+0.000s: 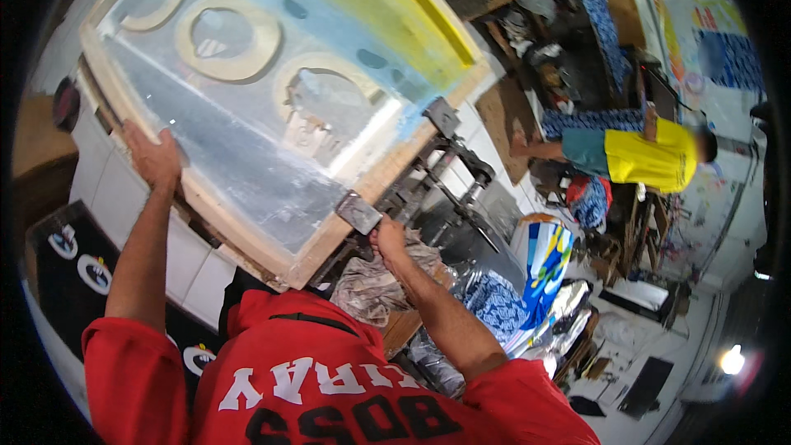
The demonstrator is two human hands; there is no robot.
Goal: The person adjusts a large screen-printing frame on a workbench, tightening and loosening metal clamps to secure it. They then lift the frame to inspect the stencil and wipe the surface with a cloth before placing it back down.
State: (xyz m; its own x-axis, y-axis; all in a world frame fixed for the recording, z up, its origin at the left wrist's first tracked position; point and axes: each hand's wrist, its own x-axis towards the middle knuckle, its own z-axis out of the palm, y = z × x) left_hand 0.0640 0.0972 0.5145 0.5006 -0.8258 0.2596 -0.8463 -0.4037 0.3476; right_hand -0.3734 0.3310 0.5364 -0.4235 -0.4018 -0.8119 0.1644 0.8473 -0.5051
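A screen printing frame (216, 222) with a pale wooden border lies tilted before me. Its mesh is stained blue and yellow and carries several pale ring shapes, such as a cream ring (264, 66). My left hand (158, 156) grips the frame's left edge, thumb and fingers around the wood. At the near right corner, a metal clamp (358, 213) holds the border, and my right hand (389, 243) is closed at its lower end; the fingers are partly hidden. A second metal clamp (442, 118) sits farther along the same side.
Below my right forearm lies a crumpled rag (383, 284). Metal hinge bars (457, 189) run beside the frame. A black printed panel (70, 247) rests at left on white tiles. Another person in a yellow shirt (651, 161) stands at right, near cluttered benches and fabric.
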